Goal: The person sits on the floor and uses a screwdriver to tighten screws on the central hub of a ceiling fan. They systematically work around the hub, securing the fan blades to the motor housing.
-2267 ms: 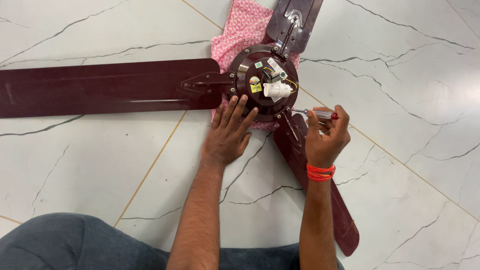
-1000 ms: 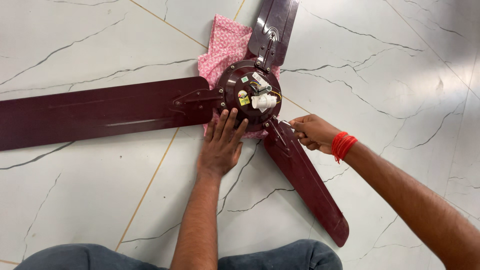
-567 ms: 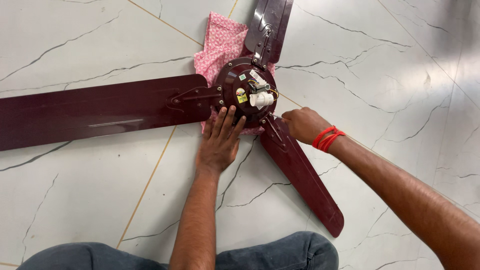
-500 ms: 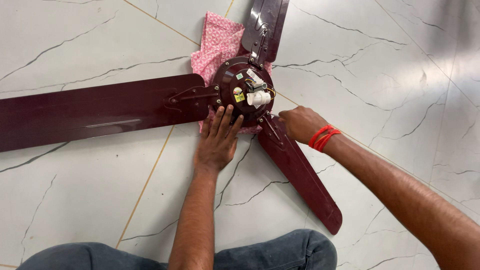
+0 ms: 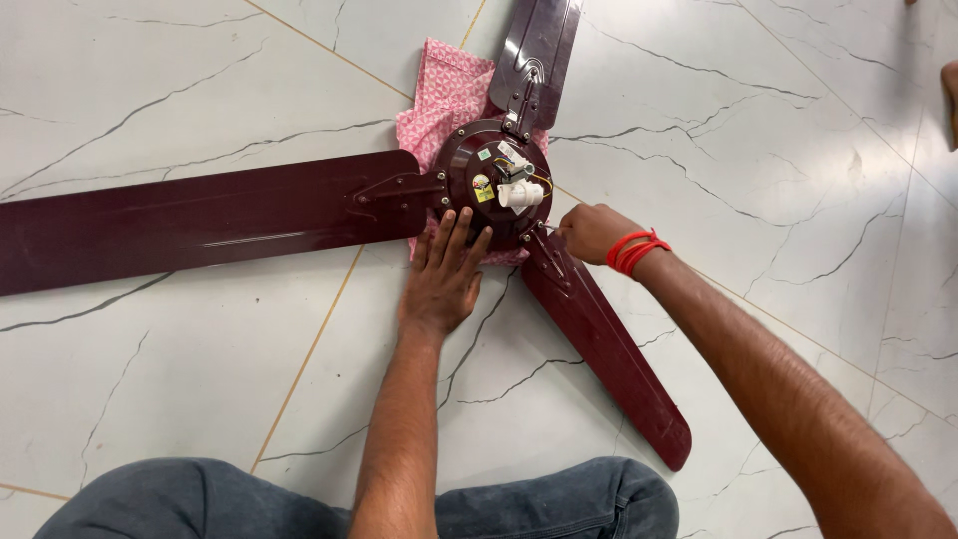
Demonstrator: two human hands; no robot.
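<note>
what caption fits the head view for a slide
Left hand steadies a maroon ceiling fan on floor tiles; right hand works at a blade bracket.

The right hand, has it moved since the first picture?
Yes. The right hand has gone from over the lower fan blade up to that blade's root beside the motor hub.

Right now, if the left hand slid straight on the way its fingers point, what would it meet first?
The left hand points up the picture; its fingertips already reach the maroon fan motor hub, so that comes first.
</note>
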